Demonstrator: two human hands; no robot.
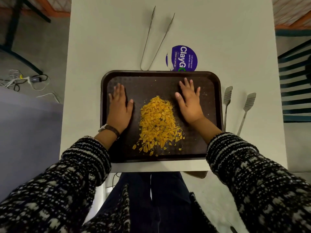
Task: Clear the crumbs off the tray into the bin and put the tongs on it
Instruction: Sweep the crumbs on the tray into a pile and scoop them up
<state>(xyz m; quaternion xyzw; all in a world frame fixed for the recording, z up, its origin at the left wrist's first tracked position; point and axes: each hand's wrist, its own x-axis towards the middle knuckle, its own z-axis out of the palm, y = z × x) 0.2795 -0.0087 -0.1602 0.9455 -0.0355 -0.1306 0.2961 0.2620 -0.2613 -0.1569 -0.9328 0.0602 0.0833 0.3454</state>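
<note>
You are only starting the clearing: the orange-yellow flaky crumbs (156,121) are all sitting on the dark brown rectangular plastic tray (151,81), heaped in a loose pile at its middle, with a few stray flakes trailing toward its near edge. Nothing is going into a bin yet, and no bin is plainly showing.

Your left hand (119,106) is lying flat on the tray just left of the pile, with fingers straight and gripping nothing. Your right hand (190,105) is lying flat just right of it, with fingers spread and also holding nothing. Both look placed to gather the crumbs.

The tongs step is not yet done. The slim bare-metal tongs (146,39) are lying on the white table (101,39) beyond the tray's far rim, and the broad paddle-tipped metal tongs (228,95) are resting on the table just beside its right rim.
</note>
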